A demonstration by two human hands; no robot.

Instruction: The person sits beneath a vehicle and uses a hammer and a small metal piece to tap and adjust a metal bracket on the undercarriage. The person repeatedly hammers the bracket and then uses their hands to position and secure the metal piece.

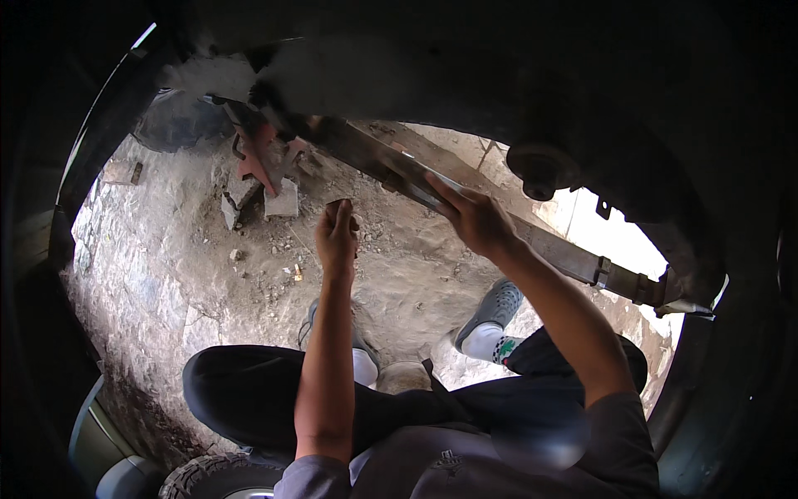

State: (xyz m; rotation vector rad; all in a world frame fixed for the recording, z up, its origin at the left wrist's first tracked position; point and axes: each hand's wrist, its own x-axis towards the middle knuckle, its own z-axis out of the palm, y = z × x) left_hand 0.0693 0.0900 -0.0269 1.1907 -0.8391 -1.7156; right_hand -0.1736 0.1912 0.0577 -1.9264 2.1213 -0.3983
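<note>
Head view. Right hand (482,223): fingers extended against one long, dull metal bar (557,252); whether they close around it cannot be told. The bar slants from the upper left of this grip to its lower right. Left hand (337,239): curled into a fist, apart from the bar; contents, if any, cannot be told. Up and left of the fist: one angular red metal stand (259,158), two rough grey blocks (282,200). Below the grips: pebbled, uneven ground (399,279), two shoes (499,306). Far lower left: one deep-treaded rubber tyre (218,476).
</note>
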